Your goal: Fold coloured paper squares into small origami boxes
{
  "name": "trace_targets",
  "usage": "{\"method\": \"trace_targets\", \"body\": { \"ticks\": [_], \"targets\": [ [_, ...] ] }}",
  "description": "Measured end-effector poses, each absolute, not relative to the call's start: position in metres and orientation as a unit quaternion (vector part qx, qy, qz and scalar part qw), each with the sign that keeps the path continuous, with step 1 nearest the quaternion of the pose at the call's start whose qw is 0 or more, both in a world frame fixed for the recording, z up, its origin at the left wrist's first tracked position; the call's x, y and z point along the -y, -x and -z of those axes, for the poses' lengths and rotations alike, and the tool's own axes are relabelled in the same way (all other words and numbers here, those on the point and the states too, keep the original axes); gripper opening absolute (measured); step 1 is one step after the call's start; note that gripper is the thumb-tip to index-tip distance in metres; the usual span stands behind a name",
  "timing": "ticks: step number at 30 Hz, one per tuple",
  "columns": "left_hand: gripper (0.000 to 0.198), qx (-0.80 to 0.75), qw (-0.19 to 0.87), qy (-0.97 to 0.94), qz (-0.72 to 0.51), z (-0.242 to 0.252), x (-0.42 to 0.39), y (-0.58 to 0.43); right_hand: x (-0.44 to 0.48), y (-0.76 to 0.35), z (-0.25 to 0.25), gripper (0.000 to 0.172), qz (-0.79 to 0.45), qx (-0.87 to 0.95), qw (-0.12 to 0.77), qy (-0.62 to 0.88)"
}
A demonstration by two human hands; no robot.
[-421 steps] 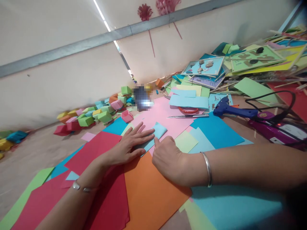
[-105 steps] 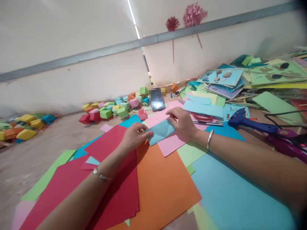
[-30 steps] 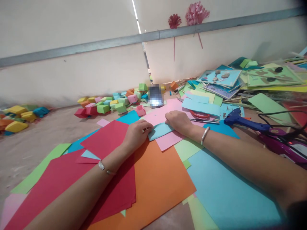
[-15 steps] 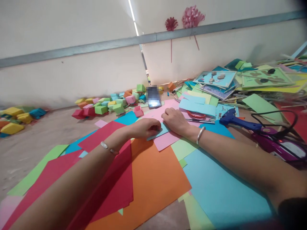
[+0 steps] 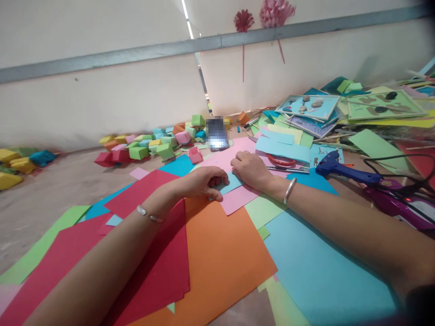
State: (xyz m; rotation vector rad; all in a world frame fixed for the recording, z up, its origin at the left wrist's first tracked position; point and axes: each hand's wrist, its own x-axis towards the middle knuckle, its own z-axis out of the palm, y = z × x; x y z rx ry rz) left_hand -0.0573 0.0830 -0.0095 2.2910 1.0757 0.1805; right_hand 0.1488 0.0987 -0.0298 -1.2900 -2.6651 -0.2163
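A small piece of light blue paper lies on pink paper, between my two hands. My right hand is curled over the piece's right end and presses it down, its fingertips tucked out of sight. At the piece's left edge is my left hand, thumb apart from the bent fingers; it appears to touch the paper without gripping it. Just beyond my right hand are red-handled scissors, partly covered by a folded light blue strip, and a pen.
Large orange, red and blue sheets spread below my arms. Folded paper cubes line the wall, near a phone. A glue gun with its cord lies right, before stacked framed pictures.
My left thumb has moved away from the fingers and off the light blue piece, opening that hand. My right hand stays pressed on the paper. The view has shifted slightly.
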Motion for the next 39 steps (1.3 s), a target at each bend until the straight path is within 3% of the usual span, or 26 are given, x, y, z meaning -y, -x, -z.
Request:
{"method": "trace_targets", "body": {
  "ticks": [5, 13, 19, 26, 30, 35, 39],
  "targets": [
    [0.067, -0.354, 0.322, -0.878, -0.032, -0.002, -0.083, 0.068, -0.1, -0.149, 0.031, 0.021, 0.072, 0.895, 0.094, 0.431],
    [0.039, -0.407, 0.321, -0.851, -0.081, 0.011, -0.084, 0.059, -0.1, -0.149, 0.032, 0.021, 0.072, 0.894, 0.092, 0.432],
    [0.052, -0.335, 0.303, -0.891, -0.046, 0.007, -0.085, 0.071, -0.098, -0.148, 0.03, 0.02, 0.071, 0.892, 0.092, 0.437],
    [0.041, -0.311, 0.3, -0.901, -0.032, 0.007, -0.084, 0.071, -0.095, -0.154, 0.022, 0.024, 0.071, 0.879, 0.162, 0.442],
    [0.044, -0.343, 0.295, -0.891, -0.042, 0.008, -0.082, 0.067, -0.056, -0.146, 0.005, 0.026, 0.06, 0.897, 0.053, 0.435],
    [0.051, -0.356, 0.298, -0.884, -0.051, 0.009, -0.081, 0.068, -0.001, -0.132, -0.001, 0.058, 0.03, 0.919, -0.101, 0.38],
    [0.05, -0.358, 0.286, -0.888, -0.048, 0.012, -0.083, 0.07, 0.007, -0.132, -0.009, 0.06, -0.01, 0.909, -0.194, 0.369]
  ]
}}
